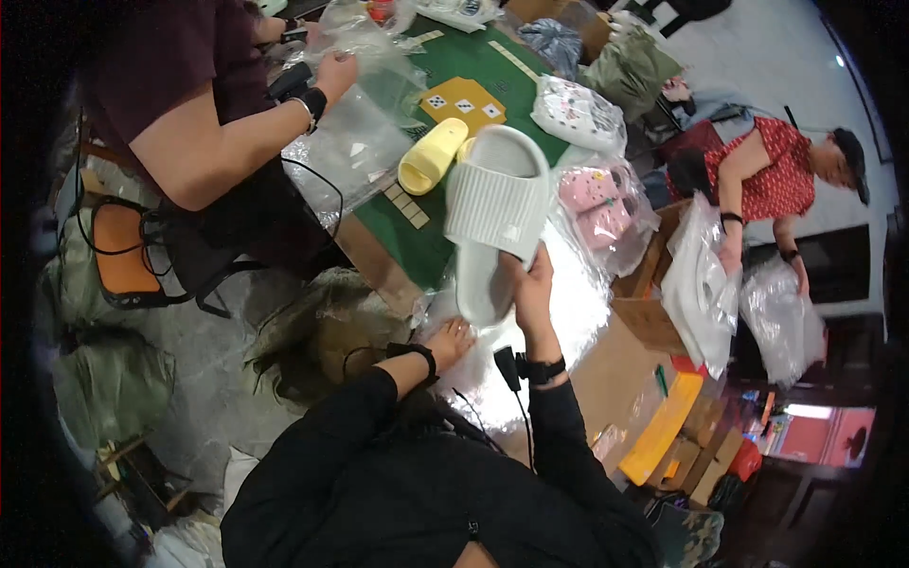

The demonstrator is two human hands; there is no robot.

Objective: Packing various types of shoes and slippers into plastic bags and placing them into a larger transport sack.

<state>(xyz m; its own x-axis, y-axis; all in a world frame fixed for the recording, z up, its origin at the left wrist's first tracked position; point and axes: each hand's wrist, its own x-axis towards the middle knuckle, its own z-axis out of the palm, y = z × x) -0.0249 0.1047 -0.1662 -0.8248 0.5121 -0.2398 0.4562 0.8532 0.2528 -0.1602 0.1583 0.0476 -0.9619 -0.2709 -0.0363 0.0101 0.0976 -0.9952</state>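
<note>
My right hand (533, 293) is closed on the side of a pale grey slide sandal (490, 210) with a ribbed strap, held up over the table. Below and left of it, my left hand (449, 346) lies palm down with its fingers stretched out on shiny clear plastic (568, 308) at the table's near edge. Beyond the raised sandal, a yellow slipper (432, 157) rests on the green table top (393, 241); a second yellow one is mostly hidden behind the sandal.
Bagged pink clogs (598, 204) and a bagged white pair (579, 112) lie to the right. A person (208, 114) works at the left with clear bags. Another person (757, 175) at the right handles plastic over a cardboard box (649, 322). An orange-backed chair (125, 248) stands at left.
</note>
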